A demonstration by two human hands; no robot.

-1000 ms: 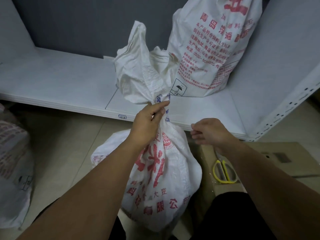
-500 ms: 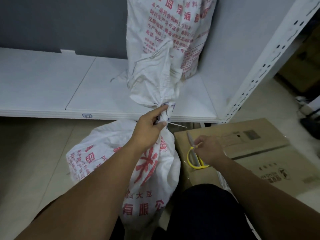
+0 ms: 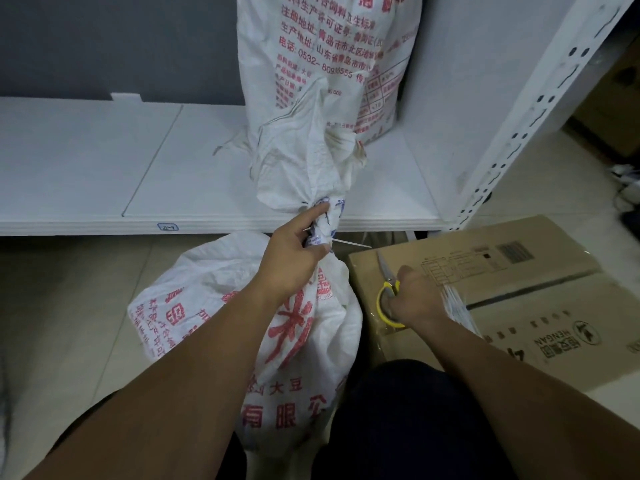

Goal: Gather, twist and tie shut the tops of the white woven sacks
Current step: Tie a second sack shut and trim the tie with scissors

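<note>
A white woven sack [image 3: 221, 306] with red print stands on the floor between my knees. Its gathered top [image 3: 304, 161] flares upward above a twisted neck. My left hand [image 3: 294, 251] grips that neck, and the tail of a white cable tie [image 3: 349, 242] sticks out to the right just under my fingers. My right hand [image 3: 412, 296] lies on the cardboard box and curls round the yellow handles of a pair of scissors [image 3: 388, 289], whose blades point away from me.
A second printed sack [image 3: 311, 46] stands on the low white shelf [image 3: 104, 168], against its right side panel. A perforated white upright [image 3: 519, 126] rises at the right. The flat cardboard box [image 3: 519, 292] also carries a bundle of white cable ties [image 3: 460, 310].
My right hand has moved from beside the sack neck down to the box and closed on the scissors. The view has swung right and downward. My left hand has kept its grip on the neck.
</note>
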